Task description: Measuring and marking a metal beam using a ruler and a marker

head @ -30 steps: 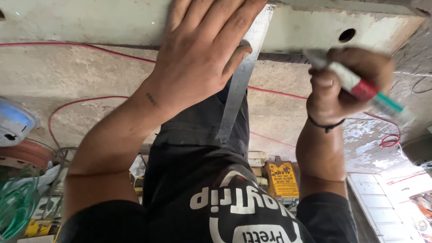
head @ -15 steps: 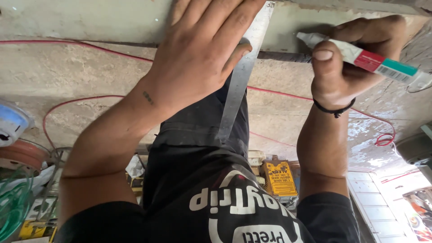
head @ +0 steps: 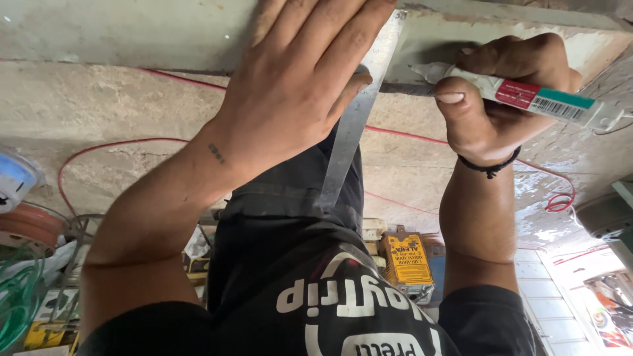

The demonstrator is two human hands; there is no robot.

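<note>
Left hand lies flat, fingers spread, pressing a steel ruler against the grey beam. Right hand grips a white marker (tip touching the beam beside the ruler).

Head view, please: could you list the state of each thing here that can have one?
Left hand: flat, fingers spread, pressing the metal ruler.
Metal ruler: held slanted against the grey slab edge.
Right hand: closed around the marker.
Marker: gripped, tip touching the slab edge beside the ruler.
Red wire: lying loose, curved over the concrete floor.
</note>
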